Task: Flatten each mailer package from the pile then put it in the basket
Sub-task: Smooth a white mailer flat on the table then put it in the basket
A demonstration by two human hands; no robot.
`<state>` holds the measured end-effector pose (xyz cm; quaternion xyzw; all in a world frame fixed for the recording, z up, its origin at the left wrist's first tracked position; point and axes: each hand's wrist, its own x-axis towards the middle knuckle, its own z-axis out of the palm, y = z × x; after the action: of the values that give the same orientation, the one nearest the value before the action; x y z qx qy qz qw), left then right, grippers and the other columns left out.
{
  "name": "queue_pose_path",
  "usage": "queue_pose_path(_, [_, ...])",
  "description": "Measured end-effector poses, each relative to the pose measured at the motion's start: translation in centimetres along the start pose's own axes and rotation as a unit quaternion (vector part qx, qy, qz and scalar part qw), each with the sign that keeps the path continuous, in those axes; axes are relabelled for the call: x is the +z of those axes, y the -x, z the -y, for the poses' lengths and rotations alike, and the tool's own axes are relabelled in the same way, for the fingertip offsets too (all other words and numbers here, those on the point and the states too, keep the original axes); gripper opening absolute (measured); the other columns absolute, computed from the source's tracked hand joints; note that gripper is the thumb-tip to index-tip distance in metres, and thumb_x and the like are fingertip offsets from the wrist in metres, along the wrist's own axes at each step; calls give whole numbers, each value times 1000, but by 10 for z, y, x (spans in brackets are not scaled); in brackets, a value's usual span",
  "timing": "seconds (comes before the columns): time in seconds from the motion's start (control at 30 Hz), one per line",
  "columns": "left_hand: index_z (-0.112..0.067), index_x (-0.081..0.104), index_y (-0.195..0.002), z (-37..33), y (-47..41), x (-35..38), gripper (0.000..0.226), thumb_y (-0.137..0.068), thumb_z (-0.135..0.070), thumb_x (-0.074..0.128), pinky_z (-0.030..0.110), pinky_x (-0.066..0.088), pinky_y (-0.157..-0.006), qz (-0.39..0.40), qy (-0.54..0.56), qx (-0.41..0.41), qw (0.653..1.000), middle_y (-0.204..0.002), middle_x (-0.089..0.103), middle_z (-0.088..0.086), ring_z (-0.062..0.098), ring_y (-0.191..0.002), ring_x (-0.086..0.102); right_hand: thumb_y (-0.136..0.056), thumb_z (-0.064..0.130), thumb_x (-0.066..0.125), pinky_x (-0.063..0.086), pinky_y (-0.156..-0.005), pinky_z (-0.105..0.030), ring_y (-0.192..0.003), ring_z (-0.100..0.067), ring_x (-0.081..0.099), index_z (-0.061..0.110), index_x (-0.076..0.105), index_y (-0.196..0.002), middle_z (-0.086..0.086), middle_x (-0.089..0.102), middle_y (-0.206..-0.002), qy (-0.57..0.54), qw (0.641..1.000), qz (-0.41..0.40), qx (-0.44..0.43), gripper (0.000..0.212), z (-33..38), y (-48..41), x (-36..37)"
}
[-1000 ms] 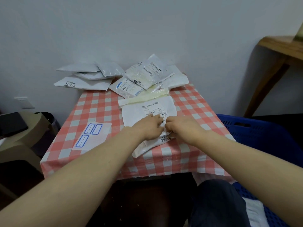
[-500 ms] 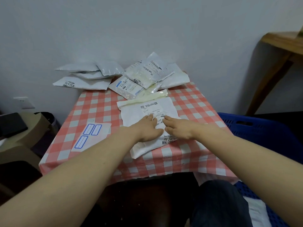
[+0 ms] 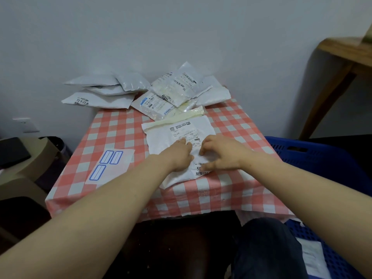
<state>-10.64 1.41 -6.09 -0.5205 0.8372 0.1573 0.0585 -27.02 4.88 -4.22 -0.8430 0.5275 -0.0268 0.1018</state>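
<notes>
1. On the checked table (image 3: 112, 125), blue basket (image 3: 322, 158) beside it, the pile (image 3: 171, 91) sits at the far edge.
2. Nearer, one mailer (image 3: 161, 137) lies flat.
3. Left hand (image 3: 179, 156) presses it, fingers straight; right hand (image 3: 223, 156) touches it with bent fingers, grip unclear.

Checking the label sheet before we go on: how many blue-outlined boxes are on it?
3 blue boxes on the sheet: two side by side at its far end, left one and right one; the third nearer the person. Nothing covers the sheet.
</notes>
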Motion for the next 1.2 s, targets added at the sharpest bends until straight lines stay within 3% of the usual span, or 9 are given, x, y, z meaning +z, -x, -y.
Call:
queue_pose_path(0.13, [1,60,-100,-2,6,-7,23,-96,-12,41,29,37,-87,-65,30,4,997,-128,49,19,31,-121,46,-89,43,59,40,-96,-31,-121,-19,47,12,62,-121,1,41,-140,96,992,85,-13,45,2,-2,-3])
queue_pose_path(0.2, [2,63,-106,-1,8,-8,28,-96,-12,41,34,37,-92,-103,35,17,994,-123,55,17,30,-118,49,-90,36,60,43,-91,-32,-115,-23,50,8,63,-111,-1,38,-137,104,991,78,-10,36,6,-2,2])
queue_pose_path(0.33, [-9,59,-126,0,10,-8,35,-99,-11,37,24,29,-105,-61,34,25,997,-153,31,8,20,-140,30,-89,19,62,44,-81,-30,-104,-28,56,9,66,-109,-2,50,-127,62,998,-18,20,23,9,-4,13])
queue_pose_path(0.5, [-8,46,-135,1,9,-6,39,-100,-17,30,28,27,-108,-6,4,13,1000,-155,25,7,24,-138,31,-89,15,62,30,-70,-23,-104,-22,56,7,68,-105,2,55,-125,28,998,-56,-9,19,1,4,14])
queue_pose_path(0.7, [-5,47,-127,3,6,-4,35,-100,-23,34,32,29,-107,8,5,21,1000,-153,25,13,28,-134,33,-95,23,51,43,-92,-36,-105,-21,55,6,60,-112,-4,59,-116,-110,992,-45,36,25,7,12,4])
queue_pose_path(0.87, [-8,8,-151,5,8,7,57,-103,-33,23,44,12,-117,28,-39,17,999,-159,-3,10,23,-147,-1,-104,24,27,12,-116,-32,-145,-26,13,5,21,-148,-15,14,-157,-38,993,94,60,49,8,3,22])
queue_pose_path(1.03, [-12,-6,-151,9,8,15,58,-103,-36,18,44,3,-119,39,-36,9,999,-158,-18,6,21,-146,-14,-104,36,22,-2,-117,-29,-147,-21,-8,11,0,-152,-7,-8,-159,-26,990,108,85,59,9,-1,33])
queue_pose_path(1.1, [-12,-6,-151,9,6,16,59,-103,-37,18,44,4,-119,46,-46,9,998,-158,-17,6,22,-146,-13,-104,33,23,4,-119,-32,-147,-22,-1,9,4,-152,-8,-2,-160,1,991,110,83,57,10,-3,35])
queue_pose_path(1.2, [-9,7,-151,7,8,13,58,-103,-36,24,42,11,-118,33,-40,18,998,-159,-3,9,24,-147,0,-98,29,32,35,-103,-39,-132,-29,37,12,47,-128,-4,42,-141,-5,994,56,98,38,11,-6,27])
